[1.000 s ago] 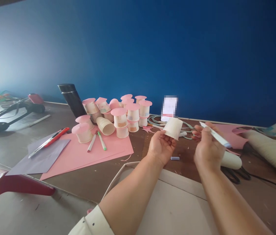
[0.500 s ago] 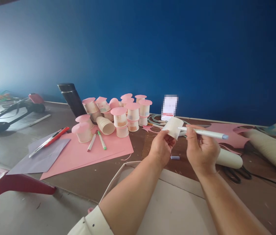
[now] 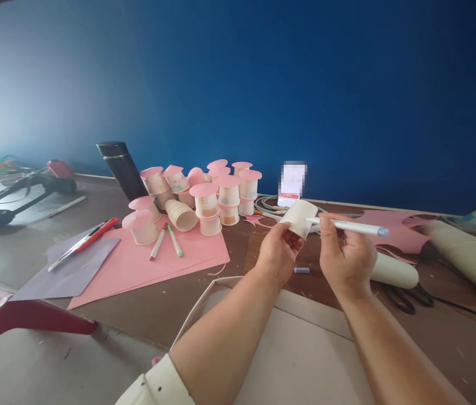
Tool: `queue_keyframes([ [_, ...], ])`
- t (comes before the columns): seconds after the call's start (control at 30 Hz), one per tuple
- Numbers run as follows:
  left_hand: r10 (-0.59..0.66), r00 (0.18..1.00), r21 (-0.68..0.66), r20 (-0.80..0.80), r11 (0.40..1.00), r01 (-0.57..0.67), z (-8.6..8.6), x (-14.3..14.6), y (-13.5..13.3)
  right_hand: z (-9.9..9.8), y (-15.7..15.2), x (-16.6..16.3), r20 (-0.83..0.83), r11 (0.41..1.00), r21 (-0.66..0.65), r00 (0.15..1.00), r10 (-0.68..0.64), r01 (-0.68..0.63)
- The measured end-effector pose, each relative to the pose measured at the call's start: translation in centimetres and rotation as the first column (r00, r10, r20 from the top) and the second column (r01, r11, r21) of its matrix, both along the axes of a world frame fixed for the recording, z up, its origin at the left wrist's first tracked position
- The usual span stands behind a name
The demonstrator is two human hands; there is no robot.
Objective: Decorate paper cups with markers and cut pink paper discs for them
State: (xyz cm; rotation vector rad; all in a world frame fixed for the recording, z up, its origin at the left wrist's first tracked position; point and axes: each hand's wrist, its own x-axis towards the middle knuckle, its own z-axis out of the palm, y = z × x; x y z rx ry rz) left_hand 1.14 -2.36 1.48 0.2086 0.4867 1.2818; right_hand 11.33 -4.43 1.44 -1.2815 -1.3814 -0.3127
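My left hand point(image 3: 279, 250) is closed around a white paper cup point(image 3: 299, 216), which it holds tilted above the table. In my right hand point(image 3: 347, 256) is a white marker point(image 3: 358, 227) with a pale blue end, its tip at the cup's side. Whether the tip touches the cup I cannot tell. A small lilac marker cap point(image 3: 302, 270) lies on the table below the hands. To the left stand several paper cups with pink paper tops point(image 3: 204, 191), some stacked in twos. A nested stack of plain cups point(image 3: 182, 216) lies on its side among them.
A red marker point(image 3: 158, 244) and a green marker point(image 3: 175, 241) lie on pink paper sheets point(image 3: 136, 275). Nearby, a red utility knife point(image 3: 84, 243) rests on grey paper point(image 3: 80, 275). A black flask point(image 3: 123, 171) leans behind. Cup stacks point(image 3: 393, 271), cables and cut pink paper point(image 3: 398, 228) are right.
My right hand has shifted very slightly left with the marker. My left hand keeps its hold on the cup, and the whole view has moved a little.
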Motion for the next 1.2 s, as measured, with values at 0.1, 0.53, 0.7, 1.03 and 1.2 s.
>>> queue_keyframes([
  [0.1,0.004,1.0,0.001,0.005,1.0,-0.004,0.04,-0.01,0.01,0.0,-0.05,-0.01,0.003,1.0,-0.011,1.0,-0.008,0.009],
  [0.53,-0.001,1.0,-0.011,-0.014,1.0,0.001,0.09,0.08,0.02,-0.07,-0.1,-0.13,-0.006,0.999,-0.006,0.999,0.032,-0.032],
  [0.7,0.008,1.0,-0.015,-0.028,1.0,-0.009,0.14,0.15,0.07,0.14,-0.21,0.05,0.002,0.999,0.035,1.0,-0.008,0.007],
  [1.03,0.01,0.999,-0.017,-0.047,1.0,-0.011,0.31,0.21,-0.02,0.14,-0.34,-0.17,0.013,1.0,0.028,1.0,0.012,-0.012],
  [1.2,0.014,0.997,-0.003,-0.075,1.0,-0.014,0.1,0.35,0.05,0.26,-0.21,-0.12,0.044,0.998,0.056,0.998,0.035,-0.038],
])
